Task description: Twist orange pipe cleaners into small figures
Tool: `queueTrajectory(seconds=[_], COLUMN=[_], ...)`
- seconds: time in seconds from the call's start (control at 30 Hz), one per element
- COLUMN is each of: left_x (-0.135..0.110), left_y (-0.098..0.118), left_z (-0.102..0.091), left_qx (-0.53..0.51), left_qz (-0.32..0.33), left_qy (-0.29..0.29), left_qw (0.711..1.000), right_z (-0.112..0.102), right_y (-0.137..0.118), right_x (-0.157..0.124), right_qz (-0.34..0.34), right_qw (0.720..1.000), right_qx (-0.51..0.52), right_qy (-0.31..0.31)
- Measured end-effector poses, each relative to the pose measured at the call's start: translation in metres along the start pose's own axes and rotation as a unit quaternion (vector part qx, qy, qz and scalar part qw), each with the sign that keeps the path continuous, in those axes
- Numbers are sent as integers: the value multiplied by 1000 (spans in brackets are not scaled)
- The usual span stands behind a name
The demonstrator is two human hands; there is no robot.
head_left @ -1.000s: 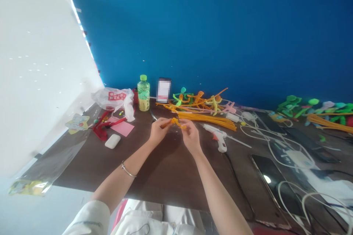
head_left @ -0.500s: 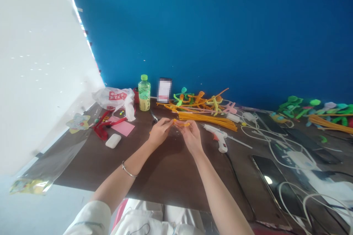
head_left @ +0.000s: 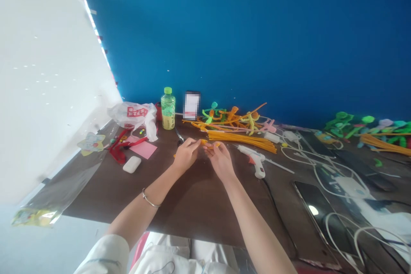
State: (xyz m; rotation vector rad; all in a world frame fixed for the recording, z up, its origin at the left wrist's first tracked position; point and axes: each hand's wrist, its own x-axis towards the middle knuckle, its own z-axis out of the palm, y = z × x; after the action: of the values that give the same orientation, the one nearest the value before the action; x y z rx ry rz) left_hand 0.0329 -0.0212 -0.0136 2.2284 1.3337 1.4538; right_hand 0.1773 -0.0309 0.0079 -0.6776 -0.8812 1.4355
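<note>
Dark brown table [head_left: 192, 209], blue wall [head_left: 250, 30] far, white wall [head_left: 48, 115] left; left hand [head_left: 186, 154], right hand [head_left: 221, 160] pinching orange strip [head_left: 203, 141] above table.

So we've got a dark brown flat tabletop [head_left: 189, 205], and on it a green-capped plastic bottle [head_left: 168, 113], white rounded case [head_left: 132, 165], white plastic glue gun [head_left: 257, 163], black rectangular phone [head_left: 310, 195], plus a bundle of orange fuzzy stems [head_left: 240, 140].

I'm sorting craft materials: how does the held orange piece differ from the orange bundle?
The orange piece is in the left hand and right hand; the orange bundle lies on the table. The piece shows only in small bits; the bundle shows long strands side by side. Both are orange.
</note>
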Motion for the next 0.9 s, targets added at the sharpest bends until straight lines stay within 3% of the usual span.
queueTrajectory(seconds=[0.2,0.47,0.57,0.67,0.77,0.9], left_x=[3,8,7,7,8,9], left_y=[5,9,9,11,14,18], left_z=[1,1,4,8,9,11], left_qx=[-59,-175,-273,-384,-454,-502], left_qz=[-18,-67,-144,-227,-263,-290], left_qy=[17,-47,-67,-98,-101,-72], left_qw=[998,981,949,890,845,812], right_z=[-2,-5,-6,-5,-5,-4], right_y=[1,2,1,-1,-3,-5], right_x=[1,2,2,2,1,0], right_qz=[13,23,21,22,24,8], right_qw=[1000,1000,1000,1000,1000,1000], right_qx=[6,-2,-11,-1,11,1], right_qy=[-1,-9,-6,-6,-9,1])
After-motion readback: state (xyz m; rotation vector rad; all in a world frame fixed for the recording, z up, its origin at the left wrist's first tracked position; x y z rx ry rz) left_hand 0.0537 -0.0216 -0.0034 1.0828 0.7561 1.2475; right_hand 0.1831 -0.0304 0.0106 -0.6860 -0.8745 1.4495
